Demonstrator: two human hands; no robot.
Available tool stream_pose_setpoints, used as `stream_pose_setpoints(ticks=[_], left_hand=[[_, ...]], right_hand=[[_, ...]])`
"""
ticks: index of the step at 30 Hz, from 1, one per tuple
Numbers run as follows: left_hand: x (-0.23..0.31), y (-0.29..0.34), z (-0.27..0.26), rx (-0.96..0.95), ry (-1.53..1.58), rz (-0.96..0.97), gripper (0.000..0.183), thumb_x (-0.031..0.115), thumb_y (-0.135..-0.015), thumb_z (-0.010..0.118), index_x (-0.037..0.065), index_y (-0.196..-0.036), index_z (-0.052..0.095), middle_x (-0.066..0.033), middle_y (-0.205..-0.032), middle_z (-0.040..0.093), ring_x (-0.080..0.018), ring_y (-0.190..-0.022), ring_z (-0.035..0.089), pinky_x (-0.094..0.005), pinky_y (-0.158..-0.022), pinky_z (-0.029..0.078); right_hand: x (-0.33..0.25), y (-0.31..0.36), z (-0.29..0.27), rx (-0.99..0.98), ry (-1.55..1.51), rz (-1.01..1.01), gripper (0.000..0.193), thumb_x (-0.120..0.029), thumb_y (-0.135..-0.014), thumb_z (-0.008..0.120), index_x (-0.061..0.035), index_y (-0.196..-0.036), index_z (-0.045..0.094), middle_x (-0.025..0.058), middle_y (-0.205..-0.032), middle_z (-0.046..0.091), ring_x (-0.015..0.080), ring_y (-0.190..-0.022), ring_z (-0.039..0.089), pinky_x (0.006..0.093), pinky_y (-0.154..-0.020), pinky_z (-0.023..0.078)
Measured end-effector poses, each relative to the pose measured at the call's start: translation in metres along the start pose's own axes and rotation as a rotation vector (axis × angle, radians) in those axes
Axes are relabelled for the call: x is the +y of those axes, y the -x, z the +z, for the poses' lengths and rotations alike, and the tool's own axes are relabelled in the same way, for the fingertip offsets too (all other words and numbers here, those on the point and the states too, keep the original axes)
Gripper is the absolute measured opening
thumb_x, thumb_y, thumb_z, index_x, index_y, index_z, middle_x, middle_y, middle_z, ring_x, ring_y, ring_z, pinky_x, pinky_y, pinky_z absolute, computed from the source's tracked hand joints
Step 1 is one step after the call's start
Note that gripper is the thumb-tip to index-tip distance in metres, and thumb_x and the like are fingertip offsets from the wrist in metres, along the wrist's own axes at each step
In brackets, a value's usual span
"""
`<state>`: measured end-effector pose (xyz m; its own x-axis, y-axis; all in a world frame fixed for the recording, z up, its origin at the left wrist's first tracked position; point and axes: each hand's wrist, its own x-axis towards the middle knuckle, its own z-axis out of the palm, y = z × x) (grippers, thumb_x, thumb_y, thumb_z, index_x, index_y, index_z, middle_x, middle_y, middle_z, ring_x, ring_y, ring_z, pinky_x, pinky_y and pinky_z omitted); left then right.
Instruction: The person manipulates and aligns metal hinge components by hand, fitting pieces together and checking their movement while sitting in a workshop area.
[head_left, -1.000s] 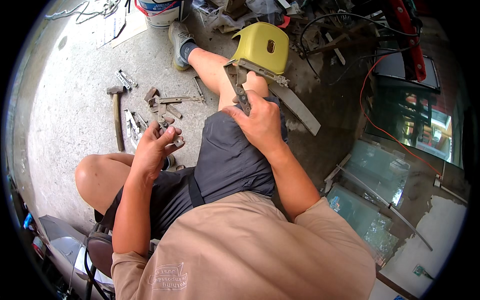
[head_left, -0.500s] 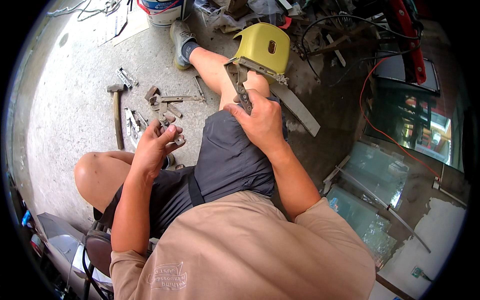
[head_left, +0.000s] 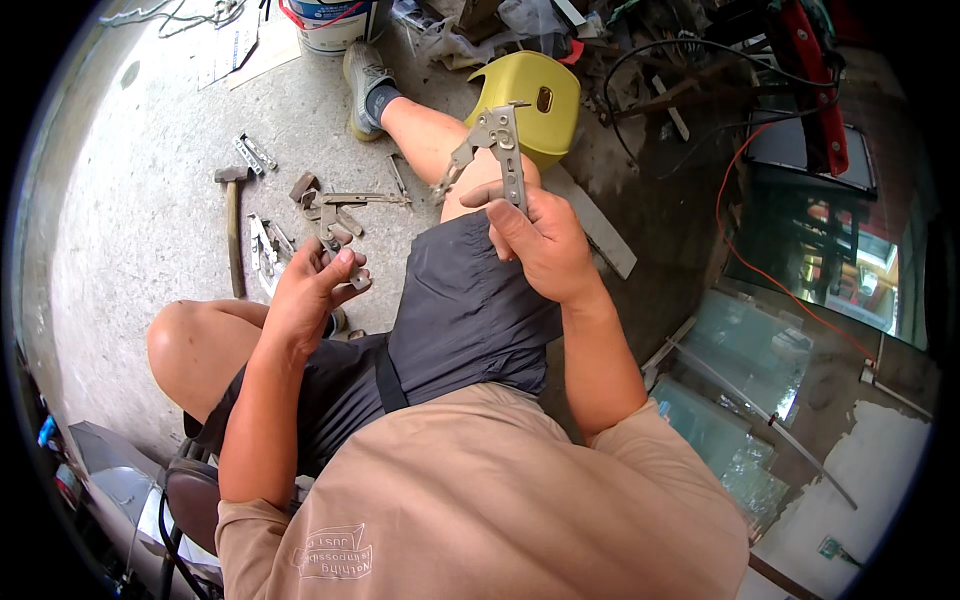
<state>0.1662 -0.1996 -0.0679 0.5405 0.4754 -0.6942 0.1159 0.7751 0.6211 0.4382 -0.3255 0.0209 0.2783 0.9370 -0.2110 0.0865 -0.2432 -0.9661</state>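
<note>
Above my right thigh, my right hand (head_left: 540, 240) grips a jointed metal window hinge (head_left: 508, 160) between thumb and fingers. Its perforated arm stands upright from the grip, and a second linkage folds down toward the left. My left hand (head_left: 310, 290) is closed around a small metal bar (head_left: 358, 283), probably another hinge part; the fingers cover much of it. Just beyond that hand, dull metal hinge pieces (head_left: 335, 205) lie on the concrete floor. Brighter hinges (head_left: 262, 248) form a pile to their left, with a wooden-handled hammer (head_left: 235, 230) alongside.
A yellow plastic stool (head_left: 530, 100) rests beyond my right knee, beside a pale board (head_left: 605, 240). A white bucket (head_left: 330, 28) stands at the far side. Glass sheets (head_left: 740, 350), an orange cable (head_left: 735, 205) and scrap are on the right.
My right hand has turned the hinge, so its perforated arm now points up and its other linkage hangs to the left. My left hand has barely moved.
</note>
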Motion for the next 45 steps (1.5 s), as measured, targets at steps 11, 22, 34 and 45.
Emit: stream_pose_setpoints(ticks=[11,22,34,45], left_hand=[[-0.003,-0.003,-0.006,-0.02,-0.012,-0.009,0.043,0.022,-0.106,0.072,0.002,-0.14,0.055,-0.0108,-0.116,0.066,-0.0215,-0.104,0.068,-0.0416,-0.099,0.06],[-0.003,0.0,-0.006,-0.002,-0.004,-0.003,0.04,0.021,-0.106,0.07,0.002,-0.138,0.055,-0.0109,-0.117,0.067,-0.0198,-0.103,0.068,-0.0398,-0.098,0.06],[0.0,0.0,-0.005,-0.121,0.11,0.111,0.044,0.019,-0.104,0.074,0.001,-0.139,0.054,-0.0128,-0.119,0.071,-0.0214,-0.106,0.072,-0.0382,-0.099,0.059],[0.003,0.005,0.0,-0.143,0.044,0.215,0.039,0.017,-0.102,0.077,-0.002,-0.13,0.057,-0.0147,-0.116,0.073,-0.0236,-0.105,0.075,-0.0385,-0.096,0.062]], right_hand=[[0.013,0.002,-0.001,-0.3,-0.493,-0.158,0.083,-0.059,-0.107,0.053,0.0211,-0.13,0.057,0.0015,-0.06,0.057,0.0097,-0.054,0.052,0.0257,-0.052,0.041],[0.023,0.002,0.001,-0.277,-0.605,-0.176,0.085,-0.059,-0.111,0.044,0.0218,-0.133,0.055,0.0009,-0.057,0.057,0.0107,-0.05,0.048,0.0268,-0.05,0.041],[0.023,0.002,-0.006,-0.297,-0.658,-0.186,0.082,-0.057,-0.112,0.044,0.0215,-0.131,0.056,0.0027,-0.058,0.057,0.0123,-0.051,0.049,0.0271,-0.051,0.042],[0.026,0.001,-0.007,-0.3,-0.65,-0.196,0.081,-0.058,-0.112,0.044,0.0198,-0.131,0.057,0.002,-0.057,0.057,0.0117,-0.051,0.049,0.027,-0.05,0.041]])
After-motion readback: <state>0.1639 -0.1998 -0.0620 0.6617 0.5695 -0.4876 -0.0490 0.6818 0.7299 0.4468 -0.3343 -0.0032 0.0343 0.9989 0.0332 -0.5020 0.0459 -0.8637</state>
